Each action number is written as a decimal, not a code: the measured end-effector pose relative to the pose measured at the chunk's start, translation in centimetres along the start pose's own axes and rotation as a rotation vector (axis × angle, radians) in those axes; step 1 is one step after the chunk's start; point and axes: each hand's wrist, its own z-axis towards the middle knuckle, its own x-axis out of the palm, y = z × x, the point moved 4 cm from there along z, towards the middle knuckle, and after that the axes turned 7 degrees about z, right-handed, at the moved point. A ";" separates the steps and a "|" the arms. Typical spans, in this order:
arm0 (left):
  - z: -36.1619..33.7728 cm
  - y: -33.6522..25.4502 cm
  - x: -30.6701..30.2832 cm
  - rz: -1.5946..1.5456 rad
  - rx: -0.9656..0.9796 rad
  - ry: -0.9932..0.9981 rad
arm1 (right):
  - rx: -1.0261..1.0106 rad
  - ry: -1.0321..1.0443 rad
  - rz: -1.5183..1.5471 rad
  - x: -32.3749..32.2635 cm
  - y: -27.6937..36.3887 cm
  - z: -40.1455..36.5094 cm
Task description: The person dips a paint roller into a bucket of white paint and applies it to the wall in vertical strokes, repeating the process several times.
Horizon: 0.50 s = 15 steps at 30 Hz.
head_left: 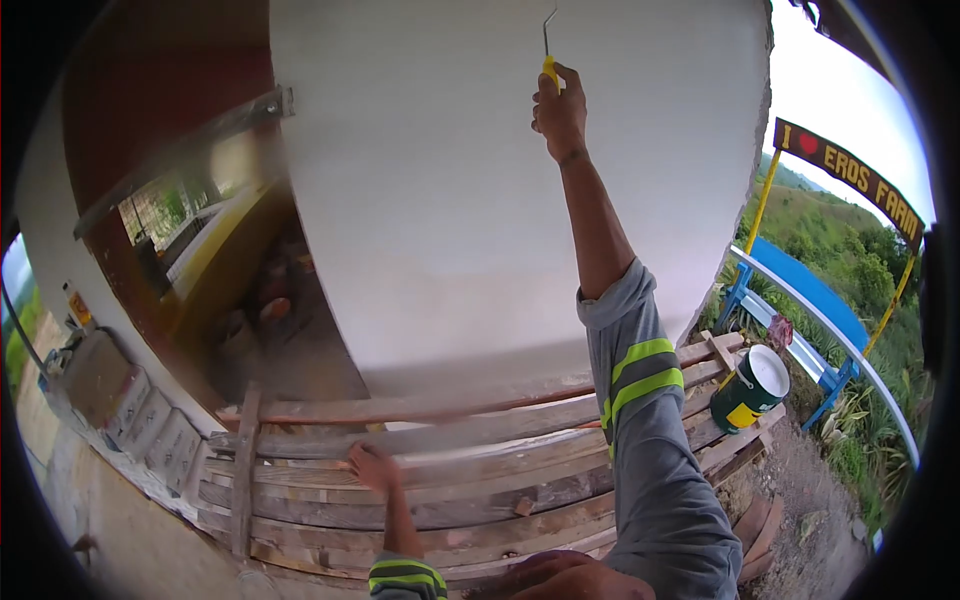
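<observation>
Yellow roller handle point(549, 70) stood near vertical, metal shank point(546, 30) pointing up the white wall point(430, 200). Our right hand point(560, 110), arm stretched overhead, had grip clamped on it; left hand point(372, 466) lay splayed, grip apart, on wooden planks point(500, 450).
</observation>
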 end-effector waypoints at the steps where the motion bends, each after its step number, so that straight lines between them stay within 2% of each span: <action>1: 0.0 -0.1 -0.1 -0.021 -0.001 -0.003 | 0.022 0.013 0.027 1.1 0.8 -0.3; 4: 0.1 -0.5 -0.8 -0.035 0.005 -0.013 | -0.123 0.102 -0.135 4.1 -1.3 -1.0; 5: 0.1 -0.7 -1.0 -0.034 0.008 -0.018 | -0.063 0.098 -0.079 4.8 -3.9 -1.5; 7: -0.1 -0.6 -1.0 -0.026 0.002 0.008 | 0.000 0.057 -0.105 4.6 -5.4 -6.7; 8: 0.1 -0.6 -0.9 -0.023 -0.001 0.014 | -0.055 0.053 -0.133 4.0 -7.6 -9.2; 9: 0.2 -0.6 -1.1 -0.016 -0.010 0.030 | -0.025 0.080 -0.214 2.9 -8.5 -12.6; 13: 0.1 -1.2 -1.5 0.006 -0.011 0.071 | 0.158 0.090 -0.231 -0.6 -17.0 -25.2; 14: 0.2 -1.2 -1.4 0.013 -0.005 0.074 | 0.011 0.048 -0.262 -1.3 -21.5 -26.9; 15: 0.2 -1.2 -1.1 0.015 -0.011 0.093 | 0.001 0.048 -0.260 -1.3 -21.5 -27.0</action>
